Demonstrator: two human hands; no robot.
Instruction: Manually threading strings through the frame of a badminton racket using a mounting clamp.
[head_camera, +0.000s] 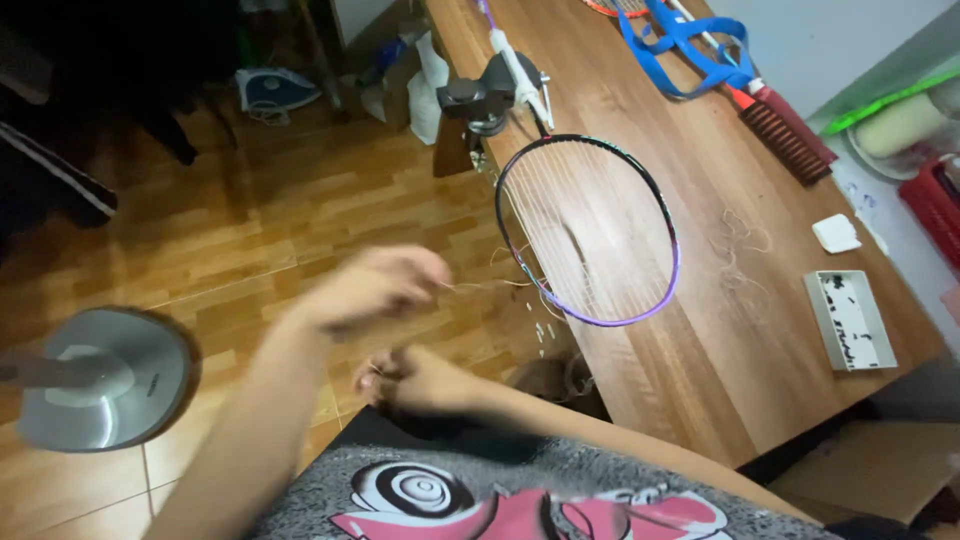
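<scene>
the badminton racket (588, 230) is clamped by its shaft at the table (700, 330) edge, its long axis running away from the person and its head overhanging the edge. the left hand (375, 288), nearer the racket head's left rim, pinches a loose string (490, 285) trailing from that rim. the right hand (415, 380) sits below the racket head, farther off, curled; i cannot tell what it holds.

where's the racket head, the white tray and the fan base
racket head (588, 228): head view, on the strings inside the frame
white tray (849, 320): head view, tray's inner floor
fan base (110, 380): head view, grey round top
</scene>
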